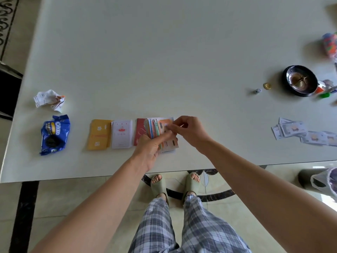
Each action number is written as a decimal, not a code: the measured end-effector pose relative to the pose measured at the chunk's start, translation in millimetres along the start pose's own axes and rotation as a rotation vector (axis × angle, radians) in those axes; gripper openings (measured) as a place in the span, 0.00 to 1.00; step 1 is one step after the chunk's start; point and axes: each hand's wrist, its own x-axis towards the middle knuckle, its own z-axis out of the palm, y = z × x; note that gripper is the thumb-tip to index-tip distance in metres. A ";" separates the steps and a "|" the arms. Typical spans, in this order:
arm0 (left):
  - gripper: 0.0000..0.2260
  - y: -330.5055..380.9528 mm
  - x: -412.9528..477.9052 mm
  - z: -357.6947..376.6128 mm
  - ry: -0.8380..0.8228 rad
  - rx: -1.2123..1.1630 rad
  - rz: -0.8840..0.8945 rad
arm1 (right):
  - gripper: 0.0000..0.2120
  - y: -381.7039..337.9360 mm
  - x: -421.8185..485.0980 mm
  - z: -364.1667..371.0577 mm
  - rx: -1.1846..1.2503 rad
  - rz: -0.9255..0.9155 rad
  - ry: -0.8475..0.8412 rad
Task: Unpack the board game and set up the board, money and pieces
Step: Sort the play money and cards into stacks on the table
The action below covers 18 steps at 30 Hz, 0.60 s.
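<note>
Pale tabletop [164, 52] fills most of the view, with tiled floor, plaid trousers and slippered feet below its near edge. At far left lie a crumpled paper [49, 100] and, nearer, a blue Oreo packet [54, 134]. Three card stacks sit in a row near the front edge: a yellow stack [99, 134], a white stack [121, 134] just beside it, and a red stack [140, 132], partly covered by what the hands hold. To the right, well apart, are a white die [257, 91], a gold token [266, 86] near it, a dark round dish [300, 80], a green piece [324, 95] and a loose spread of grey banknotes [295, 132]. The fanned play money [156, 126] is held just right of the red stack: the left hand [151, 152] grips it from below with curled fingers, while the right hand [189, 132] pinches the top note between thumb and fingertips.
</note>
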 end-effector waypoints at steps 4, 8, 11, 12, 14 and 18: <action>0.08 1.5 0.1 15.3 -0.019 0.028 -0.021 | 0.08 6.8 -2.2 -22.2 0.109 0.084 0.016; 0.09 -0.9 2.5 34.6 0.003 0.097 0.028 | 0.05 12.8 -5.6 -41.1 0.199 0.135 -0.024; 0.09 -3.0 5.1 42.2 0.026 0.094 0.026 | 0.02 17.5 -3.5 -57.0 0.241 0.151 0.076; 0.09 -3.9 6.3 42.1 0.058 0.092 0.038 | 0.03 20.4 -1.5 -61.2 0.231 0.165 0.113; 0.10 -5.2 9.1 39.9 0.152 0.063 0.072 | 0.06 28.4 4.3 -64.9 0.158 0.195 0.160; 0.11 -7.3 12.2 27.6 0.259 0.045 0.109 | 0.10 42.2 14.4 -51.6 -0.096 0.217 0.239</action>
